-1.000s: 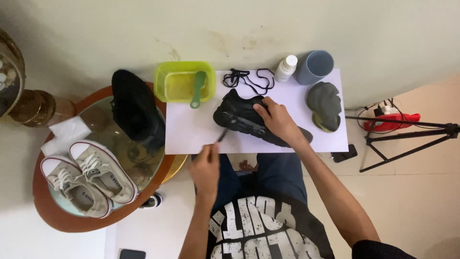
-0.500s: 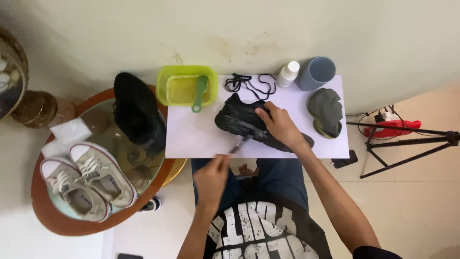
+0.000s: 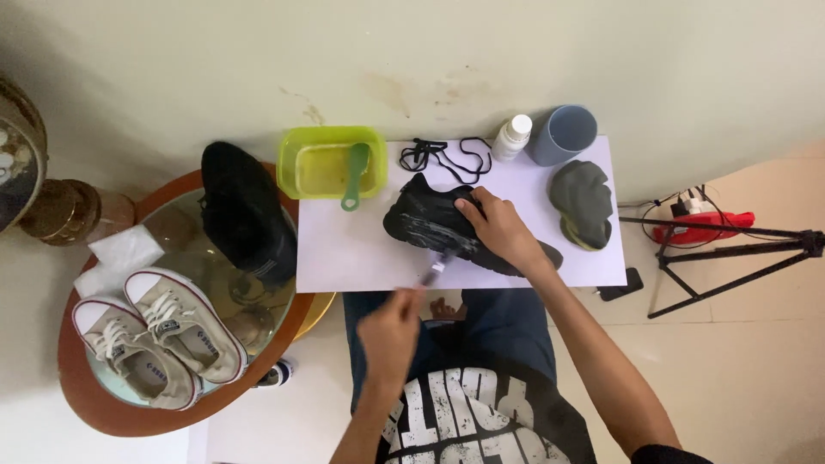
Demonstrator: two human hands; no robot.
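Note:
A black shoe (image 3: pixel 430 221) lies on its side on a white sheet (image 3: pixel 344 253) in front of me. My right hand (image 3: pixel 498 228) rests on top of the shoe and holds it down. My left hand (image 3: pixel 391 331), near my lap, grips a small brush (image 3: pixel 434 268) whose blurred head touches the shoe's lower edge. Black laces (image 3: pixel 443 155) lie loose at the back of the sheet.
A green tub (image 3: pixel 331 163) with a green-handled brush stands at the back. A white bottle (image 3: pixel 511 137), a blue-grey cup (image 3: pixel 563 135) and a grey cloth (image 3: pixel 584 202) sit right. On the round glass table (image 3: pixel 112 412) at left are another black shoe (image 3: pixel 245 210) and two white sneakers (image 3: pixel 150 335). A tripod (image 3: pixel 730 249) stands at right.
My left hand with the brush has moved right and towards me, with the brush head now at the shoe's lower edge. My right hand stays on the shoe.

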